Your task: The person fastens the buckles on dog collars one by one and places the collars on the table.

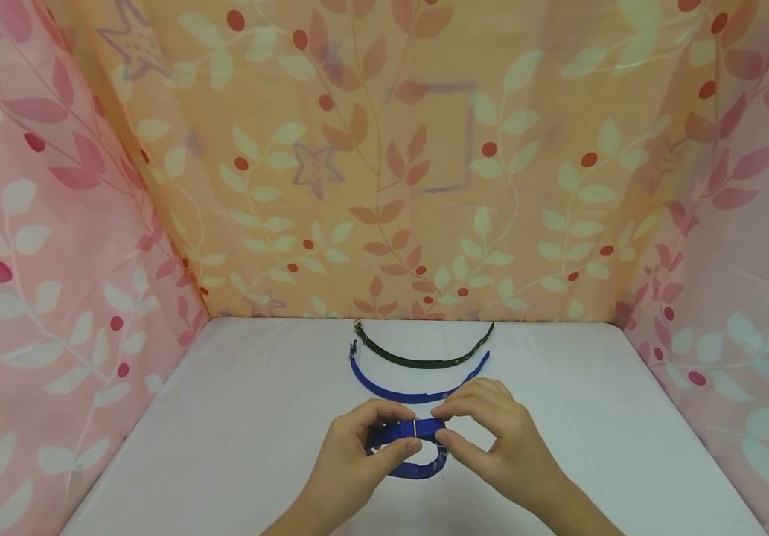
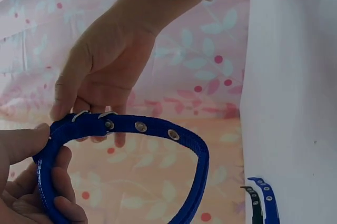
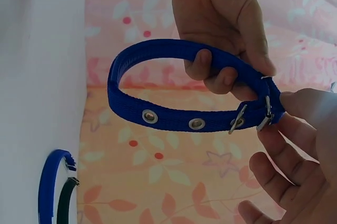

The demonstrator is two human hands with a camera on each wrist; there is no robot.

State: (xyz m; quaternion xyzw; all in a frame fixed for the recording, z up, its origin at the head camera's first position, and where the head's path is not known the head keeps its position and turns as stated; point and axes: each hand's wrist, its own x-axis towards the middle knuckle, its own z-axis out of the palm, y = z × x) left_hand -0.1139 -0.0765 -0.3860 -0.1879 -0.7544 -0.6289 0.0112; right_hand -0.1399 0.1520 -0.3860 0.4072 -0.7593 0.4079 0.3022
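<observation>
Both hands hold a blue dog collar (image 1: 417,470) up in front of the body, bent into a closed loop. It has metal-rimmed eyelets, and its strap runs through a metal buckle (image 3: 267,109). My left hand (image 1: 351,458) grips the band, thumb on one side and fingers curled behind it, as the right wrist view shows. Thumb and index finger of my right hand (image 1: 508,439) pinch the collar at its buckle end, with the other fingers loosely bent below. In the left wrist view the loop (image 2: 200,166) hangs away from both hands.
Behind the hands, a second blue collar (image 1: 397,396) lies unfastened in a curve on the white table (image 1: 223,447). A dark green collar (image 1: 417,364) lies beyond it, near the back edge. Leaf-patterned cloth (image 1: 384,223) encloses the table at the back and sides.
</observation>
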